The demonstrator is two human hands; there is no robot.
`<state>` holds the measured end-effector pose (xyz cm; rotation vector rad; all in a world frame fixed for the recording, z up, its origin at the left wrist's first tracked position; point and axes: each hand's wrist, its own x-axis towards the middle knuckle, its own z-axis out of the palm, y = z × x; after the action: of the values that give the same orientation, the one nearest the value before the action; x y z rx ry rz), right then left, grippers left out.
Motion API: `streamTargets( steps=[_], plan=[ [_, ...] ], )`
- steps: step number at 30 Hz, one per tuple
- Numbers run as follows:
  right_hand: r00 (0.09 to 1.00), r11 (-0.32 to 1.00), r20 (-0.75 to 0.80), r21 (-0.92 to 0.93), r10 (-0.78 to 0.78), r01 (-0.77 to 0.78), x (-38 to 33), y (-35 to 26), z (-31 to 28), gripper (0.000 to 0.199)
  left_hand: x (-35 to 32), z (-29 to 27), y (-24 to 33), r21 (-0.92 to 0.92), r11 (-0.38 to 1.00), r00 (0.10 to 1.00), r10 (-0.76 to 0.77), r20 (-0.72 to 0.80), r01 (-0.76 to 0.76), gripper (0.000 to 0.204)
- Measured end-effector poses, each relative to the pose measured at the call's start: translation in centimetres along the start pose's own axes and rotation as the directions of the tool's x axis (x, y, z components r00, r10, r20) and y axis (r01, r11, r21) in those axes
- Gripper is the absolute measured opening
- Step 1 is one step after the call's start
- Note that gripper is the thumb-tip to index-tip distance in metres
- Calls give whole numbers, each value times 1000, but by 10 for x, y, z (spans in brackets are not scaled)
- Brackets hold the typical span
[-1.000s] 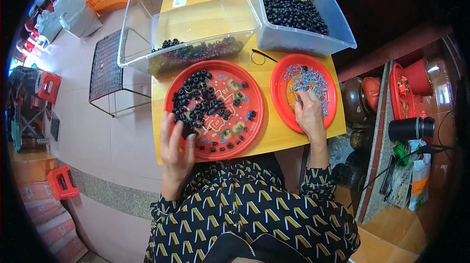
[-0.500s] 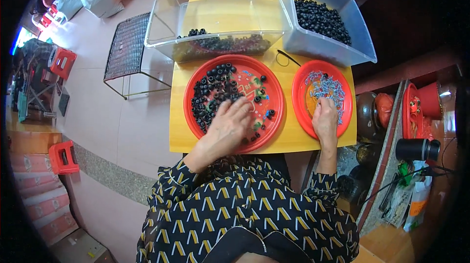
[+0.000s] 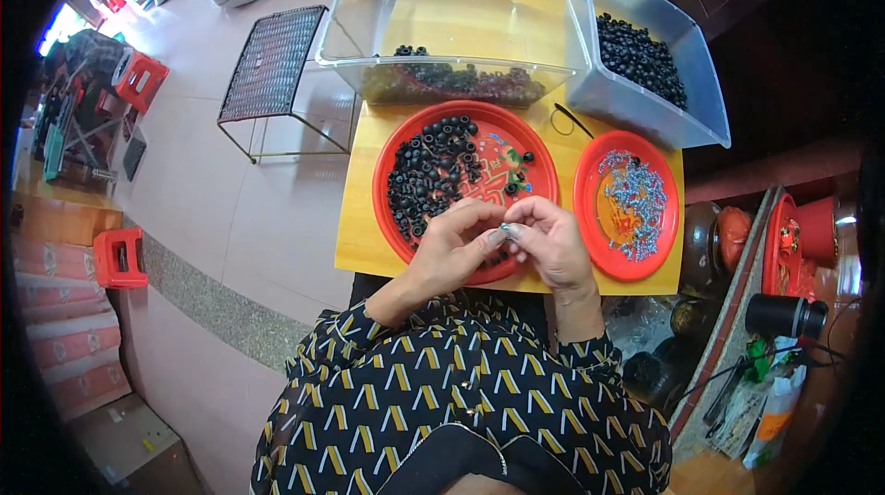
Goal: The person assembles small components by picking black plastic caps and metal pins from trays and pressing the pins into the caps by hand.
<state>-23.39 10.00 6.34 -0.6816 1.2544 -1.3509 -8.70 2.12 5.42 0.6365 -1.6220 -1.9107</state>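
Note:
Both hands meet over the front of a large red plate (image 3: 544, 140), fingertips almost touching. My left hand (image 3: 454, 248) is closed in a pinch; what it grips is hidden by the fingers. Closed too, my right hand (image 3: 556, 244) pinches a tiny bluish-silver piece (image 3: 505, 229) that shows between the thumbs. Many small black round parts with holes (image 3: 433, 168) lie heaped on the left side of the large plate, with a few at its right. On the smaller red plate (image 3: 583, 218), to the right, many little blue-silver pieces (image 3: 645, 189) are spread.
Behind the plates stand a clear plastic bin (image 3: 461, 20) and a translucent bin (image 3: 705, 112), both with black parts inside. A thin dark loop with a handle (image 3: 573, 119) lies between them and the smaller plate. A woven stool (image 3: 277, 62) stands left of the yellow table (image 3: 358, 218).
My right hand has left the smaller plate and moved left to meet my left hand. The left hand has lifted from the black parts, its fingers now pinched. The view has shifted slightly.

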Motion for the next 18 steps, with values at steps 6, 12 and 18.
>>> streamTargets(
  steps=[6,12,18],
  plan=[
    [1000,987,29,163,-3,-2,6,11,14,11,-2,-10,-7,19,994,993,107,-57,-106,13],
    [993,963,102,-254,-66,90,1,4,20,24,-3,-7,0,-119,993,995,10,-103,-22,12],
    [987,935,36,-319,-155,158,0,12,20,16,-1,-11,-8,-506,830,950,-306,-60,235,9]
  ],
)
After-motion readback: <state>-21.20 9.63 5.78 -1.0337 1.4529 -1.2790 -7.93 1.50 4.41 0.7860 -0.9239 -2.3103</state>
